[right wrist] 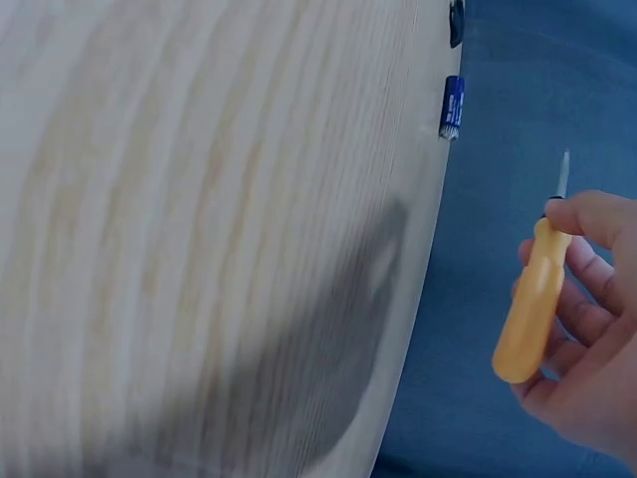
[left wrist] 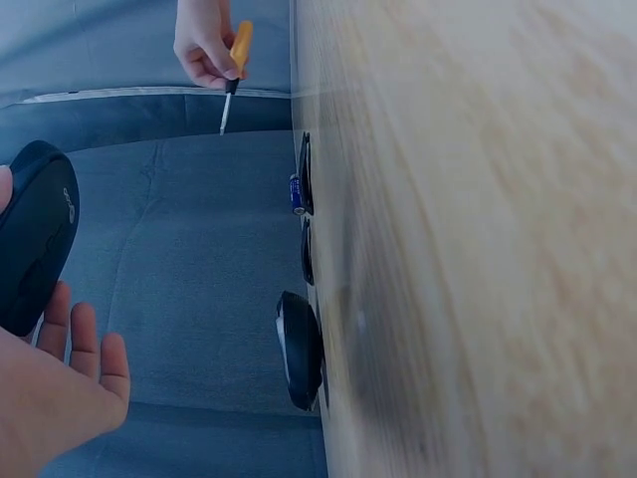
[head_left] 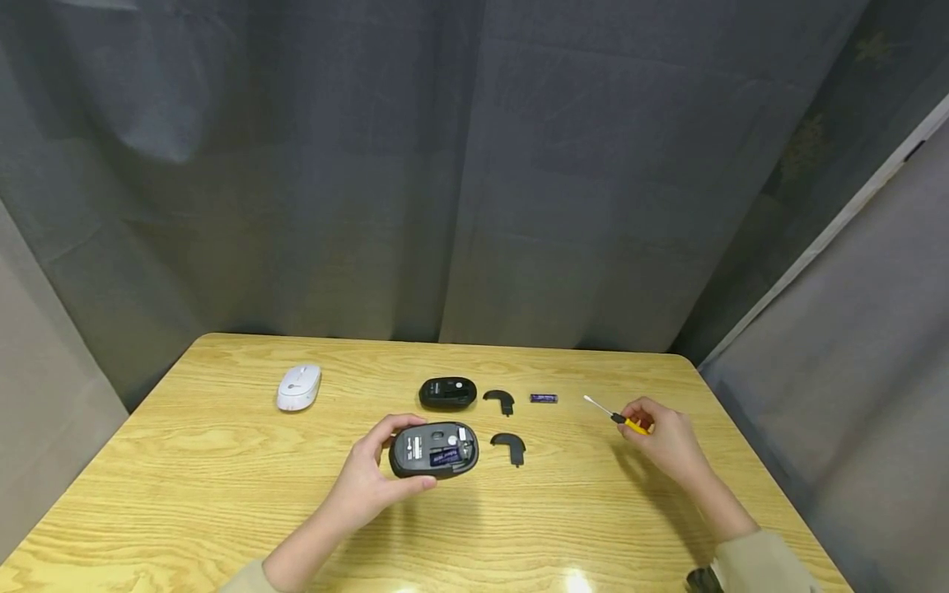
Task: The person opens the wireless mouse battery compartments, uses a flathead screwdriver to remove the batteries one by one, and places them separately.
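Observation:
My left hand [head_left: 371,472] grips a black computer mouse [head_left: 415,451] by its edges, underside toward me. Its battery bay is uncovered, with a purple-blue battery [head_left: 446,456] lying inside. Thumb and fingers sit on opposite sides of the shell; the left wrist view shows the mouse's dark top [left wrist: 45,234]. Off to the right, above the table, my right hand [head_left: 667,436] holds a small screwdriver [head_left: 630,423] with a yellow handle. In the right wrist view the thumb presses near the neck of the handle [right wrist: 535,304], and the thin metal shaft points away.
A second black mouse [head_left: 448,393] lies upside down behind the held one. Two curved black covers [head_left: 508,447] rest to its right, near a loose battery [head_left: 544,399]. A white mouse [head_left: 300,387] stands at the left on the wooden table [head_left: 222,494]. Grey curtains [head_left: 460,165] hang behind.

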`<control>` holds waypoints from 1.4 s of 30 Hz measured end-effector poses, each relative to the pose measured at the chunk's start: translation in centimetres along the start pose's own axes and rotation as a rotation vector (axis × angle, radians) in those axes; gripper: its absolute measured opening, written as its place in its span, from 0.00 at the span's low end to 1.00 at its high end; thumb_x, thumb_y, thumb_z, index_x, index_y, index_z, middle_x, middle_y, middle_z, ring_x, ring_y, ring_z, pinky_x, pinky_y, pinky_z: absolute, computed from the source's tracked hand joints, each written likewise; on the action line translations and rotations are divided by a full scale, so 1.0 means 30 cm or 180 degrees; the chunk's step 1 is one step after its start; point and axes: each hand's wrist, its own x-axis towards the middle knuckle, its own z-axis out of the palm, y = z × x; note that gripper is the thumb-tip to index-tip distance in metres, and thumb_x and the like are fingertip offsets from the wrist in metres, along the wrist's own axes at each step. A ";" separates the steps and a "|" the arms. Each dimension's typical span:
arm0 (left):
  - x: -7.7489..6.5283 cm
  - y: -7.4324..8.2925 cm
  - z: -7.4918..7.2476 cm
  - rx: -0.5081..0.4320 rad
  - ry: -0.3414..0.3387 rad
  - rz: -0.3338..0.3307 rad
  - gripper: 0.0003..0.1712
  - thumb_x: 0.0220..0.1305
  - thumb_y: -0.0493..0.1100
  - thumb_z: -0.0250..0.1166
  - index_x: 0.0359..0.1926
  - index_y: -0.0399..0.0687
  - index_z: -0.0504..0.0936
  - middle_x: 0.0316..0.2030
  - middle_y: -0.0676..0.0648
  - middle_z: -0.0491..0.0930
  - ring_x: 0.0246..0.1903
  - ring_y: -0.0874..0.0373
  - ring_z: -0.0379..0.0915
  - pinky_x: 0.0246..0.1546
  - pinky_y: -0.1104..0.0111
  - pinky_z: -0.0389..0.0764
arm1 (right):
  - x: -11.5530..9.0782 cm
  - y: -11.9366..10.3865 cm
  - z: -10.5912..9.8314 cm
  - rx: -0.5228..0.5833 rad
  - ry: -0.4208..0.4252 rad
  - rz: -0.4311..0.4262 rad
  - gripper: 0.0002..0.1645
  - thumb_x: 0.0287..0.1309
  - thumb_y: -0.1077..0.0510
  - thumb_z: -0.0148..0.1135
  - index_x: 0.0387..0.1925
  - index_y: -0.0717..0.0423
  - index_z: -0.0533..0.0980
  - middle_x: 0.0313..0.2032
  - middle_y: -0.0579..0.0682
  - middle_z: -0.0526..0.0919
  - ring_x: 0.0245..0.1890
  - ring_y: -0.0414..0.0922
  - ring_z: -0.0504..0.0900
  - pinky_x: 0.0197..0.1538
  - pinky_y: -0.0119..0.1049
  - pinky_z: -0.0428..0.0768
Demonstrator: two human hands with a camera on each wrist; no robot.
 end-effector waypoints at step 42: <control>-0.001 0.002 -0.001 -0.0065 -0.0041 -0.0100 0.37 0.33 0.42 0.76 0.49 0.60 0.72 0.46 0.57 0.74 0.44 0.55 0.68 0.51 0.56 0.63 | 0.032 0.086 0.071 -0.0134 -0.1033 0.0424 0.08 0.40 0.63 0.65 0.24 0.56 0.73 0.19 0.46 0.71 0.17 0.41 0.66 0.19 0.31 0.65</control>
